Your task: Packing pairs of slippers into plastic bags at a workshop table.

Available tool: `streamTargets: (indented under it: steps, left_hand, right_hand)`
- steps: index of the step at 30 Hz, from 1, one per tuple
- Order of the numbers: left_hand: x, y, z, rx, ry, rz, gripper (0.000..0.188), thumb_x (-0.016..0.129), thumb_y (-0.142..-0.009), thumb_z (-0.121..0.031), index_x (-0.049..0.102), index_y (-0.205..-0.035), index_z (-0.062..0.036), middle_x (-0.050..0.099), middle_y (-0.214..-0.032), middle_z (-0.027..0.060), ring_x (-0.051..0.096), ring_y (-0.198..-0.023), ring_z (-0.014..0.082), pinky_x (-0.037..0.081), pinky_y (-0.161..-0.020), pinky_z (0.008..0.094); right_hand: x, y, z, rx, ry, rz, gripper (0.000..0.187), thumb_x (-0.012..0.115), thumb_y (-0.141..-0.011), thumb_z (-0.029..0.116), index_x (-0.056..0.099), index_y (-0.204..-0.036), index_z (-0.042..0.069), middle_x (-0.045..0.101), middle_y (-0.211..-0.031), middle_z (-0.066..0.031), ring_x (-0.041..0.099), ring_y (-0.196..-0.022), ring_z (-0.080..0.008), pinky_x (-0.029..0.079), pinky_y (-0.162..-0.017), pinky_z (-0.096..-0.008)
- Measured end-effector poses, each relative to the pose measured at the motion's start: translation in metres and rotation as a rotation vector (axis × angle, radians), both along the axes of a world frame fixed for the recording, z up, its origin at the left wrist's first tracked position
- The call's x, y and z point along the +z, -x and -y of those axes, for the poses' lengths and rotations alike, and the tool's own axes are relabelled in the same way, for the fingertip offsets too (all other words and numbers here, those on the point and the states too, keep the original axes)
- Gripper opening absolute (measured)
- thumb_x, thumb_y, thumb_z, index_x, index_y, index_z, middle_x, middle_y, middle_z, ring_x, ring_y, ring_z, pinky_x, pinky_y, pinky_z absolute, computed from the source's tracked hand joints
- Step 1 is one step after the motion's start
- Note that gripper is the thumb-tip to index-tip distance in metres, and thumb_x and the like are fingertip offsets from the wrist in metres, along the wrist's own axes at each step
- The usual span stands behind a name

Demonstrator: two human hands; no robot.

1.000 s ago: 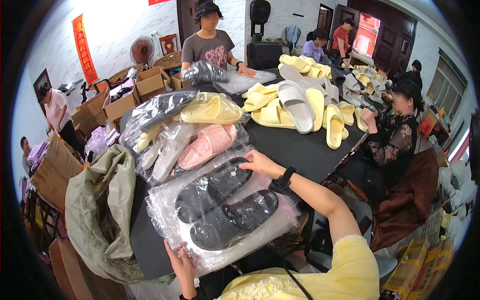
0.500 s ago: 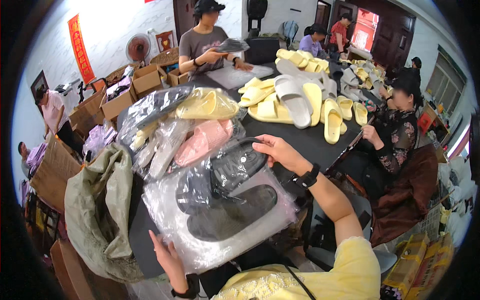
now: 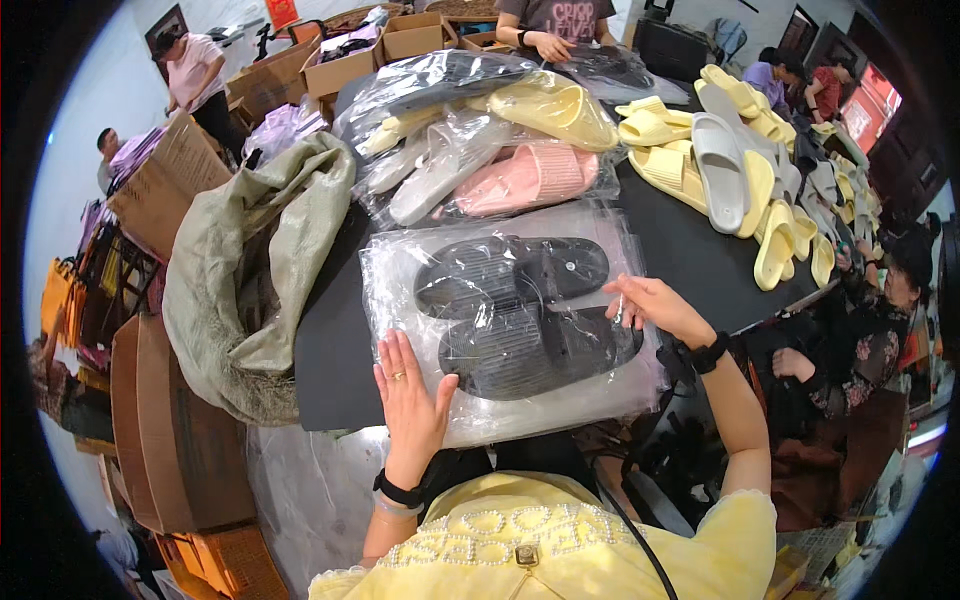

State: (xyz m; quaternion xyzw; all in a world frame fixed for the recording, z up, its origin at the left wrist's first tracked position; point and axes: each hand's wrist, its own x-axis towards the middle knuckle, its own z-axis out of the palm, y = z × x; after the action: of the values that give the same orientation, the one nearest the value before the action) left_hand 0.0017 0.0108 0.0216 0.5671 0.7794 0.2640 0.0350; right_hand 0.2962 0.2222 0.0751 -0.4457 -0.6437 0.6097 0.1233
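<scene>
A pair of black ribbed slide slippers lies side by side, soles down, on a stack of clear plastic bags at the table's near edge. Clear film covers at least part of the pair. My left hand rests flat on the stack's left side, fingers stretched out, next to the nearer slipper. At the right end of the slippers is my right hand, its fingers curled together on the edge of the top plastic bag. The exact grip is partly hidden by the fingers.
Bagged slippers in pink, yellow and grey are piled beyond the stack. Loose yellow and grey slippers heap up at the right. A greenish woven sack stands at the left, near cardboard boxes. Several people work around the table.
My right hand has let go of the upper black slipper, which now lies beside the other. My left hand has come onto the stack. The view has turned left and downward.
</scene>
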Motion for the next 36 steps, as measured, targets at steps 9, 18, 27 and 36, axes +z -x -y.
streamTargets:
  steps: [9, 18, 27, 36]
  left_hand:
    - [-0.019, 0.001, -0.002, -0.003, 0.077, -0.052, 0.08, 0.048, -0.086, -0.049, 0.02, -0.139, 0.0035, 0.016, -0.146, 0.0216, 0.014, -0.136, 0.0343, 0.014, -0.108, 0.0464]
    - [-0.021, 0.004, -0.003, -0.009, 0.065, -0.046, 0.076, 0.05, -0.086, -0.042, 0.021, -0.139, 0.0026, 0.018, -0.147, 0.0198, 0.014, -0.137, 0.0326, 0.013, -0.109, 0.0453]
    - [-0.025, 0.013, 0.005, -0.024, 0.02, 0.126, 0.078, 0.055, -0.084, -0.04, 0.021, -0.139, 0.0029, 0.017, -0.146, 0.0214, 0.013, -0.137, 0.0321, 0.012, -0.109, 0.0463]
    - [-0.005, 0.006, 0.005, -0.027, 0.013, -0.022, 0.075, 0.065, -0.077, -0.04, 0.036, -0.132, 0.0034, 0.026, -0.142, 0.0235, 0.021, -0.134, 0.0374, 0.018, -0.106, 0.0492]
  right_hand:
    - [-0.006, 0.004, -0.026, 0.352, 0.486, -0.803, 0.023, 0.055, -0.084, 0.01, 0.062, -0.104, 0.002, 0.061, -0.098, -0.0129, 0.056, -0.081, -0.0202, 0.044, -0.072, -0.0321]
    - [-0.014, 0.112, -0.014, 0.804, -1.048, 0.183, 0.042, 0.067, -0.069, 0.02, 0.056, -0.106, 0.001, 0.047, -0.117, -0.0202, 0.046, -0.104, -0.0373, 0.037, -0.091, -0.0426]
    - [-0.016, 0.088, -0.032, 0.586, -1.188, 0.448, 0.016, 0.052, -0.067, 0.0, 0.052, -0.082, -0.006, 0.049, -0.09, -0.0239, 0.049, -0.086, -0.0402, 0.042, -0.073, -0.0468]
    - [0.04, -0.071, -0.045, -0.241, -1.283, 0.462, 0.038, 0.058, -0.071, -0.001, 0.055, -0.109, -0.008, 0.048, -0.119, -0.0267, 0.045, -0.112, -0.0408, 0.036, -0.096, -0.0383]
